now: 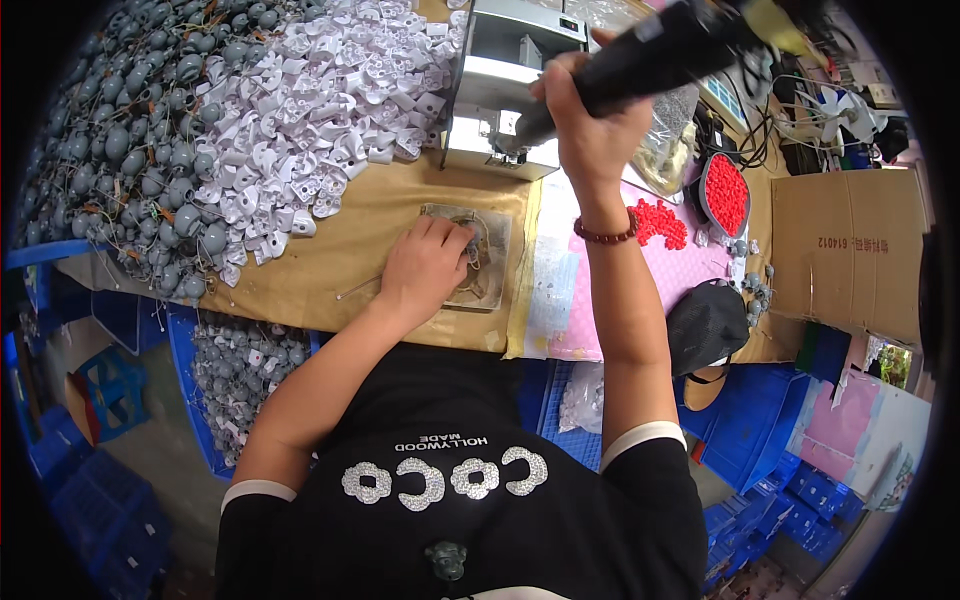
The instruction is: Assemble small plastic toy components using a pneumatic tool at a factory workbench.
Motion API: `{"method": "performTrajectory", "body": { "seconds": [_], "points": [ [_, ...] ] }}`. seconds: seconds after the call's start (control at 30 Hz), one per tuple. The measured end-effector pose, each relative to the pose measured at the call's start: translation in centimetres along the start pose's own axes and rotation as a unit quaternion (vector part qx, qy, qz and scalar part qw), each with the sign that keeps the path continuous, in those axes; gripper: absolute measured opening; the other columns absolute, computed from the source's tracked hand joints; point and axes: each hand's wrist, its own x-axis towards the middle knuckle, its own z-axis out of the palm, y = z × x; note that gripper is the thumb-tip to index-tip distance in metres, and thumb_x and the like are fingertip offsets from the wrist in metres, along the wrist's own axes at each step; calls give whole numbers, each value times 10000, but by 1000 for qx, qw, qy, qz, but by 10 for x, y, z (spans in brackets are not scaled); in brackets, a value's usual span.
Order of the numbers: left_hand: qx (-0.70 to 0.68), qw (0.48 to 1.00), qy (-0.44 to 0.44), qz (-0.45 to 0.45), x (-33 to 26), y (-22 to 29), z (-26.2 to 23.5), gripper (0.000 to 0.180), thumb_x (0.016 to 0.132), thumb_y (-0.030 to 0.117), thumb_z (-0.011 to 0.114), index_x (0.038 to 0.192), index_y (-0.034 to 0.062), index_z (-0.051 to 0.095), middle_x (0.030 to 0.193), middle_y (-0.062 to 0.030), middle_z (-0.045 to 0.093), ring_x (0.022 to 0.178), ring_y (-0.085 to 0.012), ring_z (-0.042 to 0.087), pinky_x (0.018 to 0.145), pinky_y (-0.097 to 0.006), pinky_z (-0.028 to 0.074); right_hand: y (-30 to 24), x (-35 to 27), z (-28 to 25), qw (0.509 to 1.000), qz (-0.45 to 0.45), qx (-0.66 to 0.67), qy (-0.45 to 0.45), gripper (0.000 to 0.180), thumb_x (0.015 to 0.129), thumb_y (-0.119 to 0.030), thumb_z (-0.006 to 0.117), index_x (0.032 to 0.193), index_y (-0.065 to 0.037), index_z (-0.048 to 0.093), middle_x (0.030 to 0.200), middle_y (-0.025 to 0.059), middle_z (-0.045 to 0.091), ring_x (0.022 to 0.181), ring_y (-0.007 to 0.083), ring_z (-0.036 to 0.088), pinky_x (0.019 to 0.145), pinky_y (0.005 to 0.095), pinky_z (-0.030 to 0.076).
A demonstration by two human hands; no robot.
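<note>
- Bright, fairly even light, seemingly from overhead, covers the brown-sheeted tabletop (300,285), with only soft shadows.
- The heap of glossy white plastic parts (320,100) looks palest, some surfaces nearly washed out.
- Pale glare lies along the shiny translucent strip (552,295).
- Beneath the tabletop, the blue plastic crates (95,510) sit dimmer.
- The long black cylindrical tool (650,60) looks soft and slightly blurred.
- Fisheye distortion curves outer edges; a black rim swallows the corners.
</note>
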Motion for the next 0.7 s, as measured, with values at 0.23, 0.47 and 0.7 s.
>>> {"method": "performTrajectory", "body": {
  "seconds": [0.23,0.47,0.7],
  "points": [
    [16,999,-24,-16,-1,-1,-5,345,791,131,720,1128,92,658,989,-69,616,982,-271,589,813,-403,522,11,-3,16,990,139,-22,-20,242,855,-42,724,1041,42,595,732,51,658,651,128,653,631,283,531],
    [-17,1000,0,3,0,-1,-5,359,765,91,709,1119,87,645,978,-72,606,975,-281,591,790,-406,523,-29,-76,13,978,188,75,-57,649,859,91,631,1452,61,370,817,91,660,714,159,650,686,307,538],
    [-9,999,-13,-29,0,0,-2,320,762,114,724,1063,96,615,976,-62,589,988,-278,590,767,-415,521,-32,-97,18,980,152,98,-83,665,854,125,637,1451,40,356,858,79,665,758,128,632,727,276,517]
  ]
}}
